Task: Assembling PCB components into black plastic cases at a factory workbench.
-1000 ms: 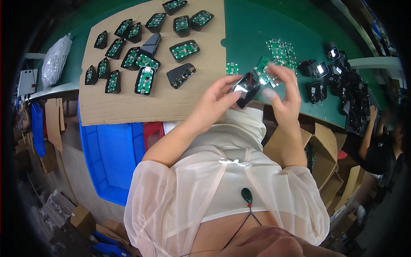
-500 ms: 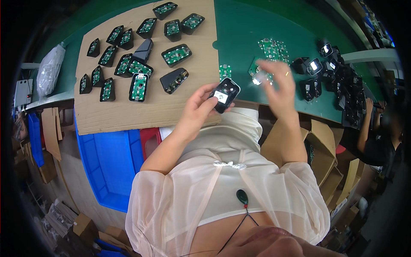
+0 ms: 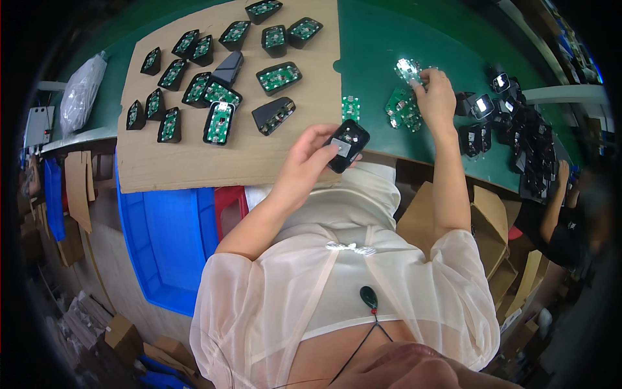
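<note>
In my left hand (image 3: 311, 150) is a black plastic housing (image 3: 350, 139), its hollow side up, showing small parts and a pale rectangular patch inside. My thumb presses on its near edge. My right hand (image 3: 437, 97) reaches over the green table, its thumb and fingers closed on the edge of a shiny green circuit board (image 3: 408, 70). Just nearer to me lies a small heap of green circuit boards (image 3: 403, 111). A single board (image 3: 350, 107) lies apart, beyond the held housing.
A cardboard sheet (image 3: 194, 165) on the left bears several black housings with green boards (image 3: 278, 78). At right are piled black housings (image 3: 534, 139) on the green table (image 3: 372, 39). Below the table edge are a blue bin (image 3: 165, 246) and cardboard boxes (image 3: 489, 217). Another person's arm (image 3: 556, 201) shows at far right.
My right hand has moved away from me and slightly right, to the farther boards, and its fingers have closed on one. My left hand still holds the housing. The view has shifted slightly.
</note>
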`<state>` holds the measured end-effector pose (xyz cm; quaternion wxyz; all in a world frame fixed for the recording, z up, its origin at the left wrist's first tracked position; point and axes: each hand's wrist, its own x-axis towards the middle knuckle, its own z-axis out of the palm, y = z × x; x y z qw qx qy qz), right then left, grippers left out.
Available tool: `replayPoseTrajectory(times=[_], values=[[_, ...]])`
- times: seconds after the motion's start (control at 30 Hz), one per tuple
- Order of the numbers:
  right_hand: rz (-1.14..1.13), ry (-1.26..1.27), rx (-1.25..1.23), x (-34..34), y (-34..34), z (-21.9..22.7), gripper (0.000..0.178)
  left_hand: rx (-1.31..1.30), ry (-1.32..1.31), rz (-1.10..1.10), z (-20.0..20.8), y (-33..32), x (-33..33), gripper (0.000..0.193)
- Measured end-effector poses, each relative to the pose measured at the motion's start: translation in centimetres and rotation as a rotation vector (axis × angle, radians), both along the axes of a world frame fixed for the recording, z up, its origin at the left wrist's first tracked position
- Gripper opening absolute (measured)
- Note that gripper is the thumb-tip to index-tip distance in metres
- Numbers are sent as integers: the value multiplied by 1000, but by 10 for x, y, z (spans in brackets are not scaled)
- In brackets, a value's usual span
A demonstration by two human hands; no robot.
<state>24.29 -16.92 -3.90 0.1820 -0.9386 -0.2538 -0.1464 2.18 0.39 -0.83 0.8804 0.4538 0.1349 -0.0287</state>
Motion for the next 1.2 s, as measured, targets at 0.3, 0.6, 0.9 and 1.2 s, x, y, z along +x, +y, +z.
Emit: replayPoseTrajectory(times=[0.3,0.6,0.9,1.2], values=[[198,641,990,-52,12,39,21,-37,30,71,-6,1,2,29],[499,1040,1181,-136,21,61,29,-43,71,151,-9,-7,8,26],[338,1049,1158,-135,24,47,26,-65,58,130,-7,-9,4,27],[335,1130,1075,-145,22,38,26,6,-32,203,-6,-17,5,31]])
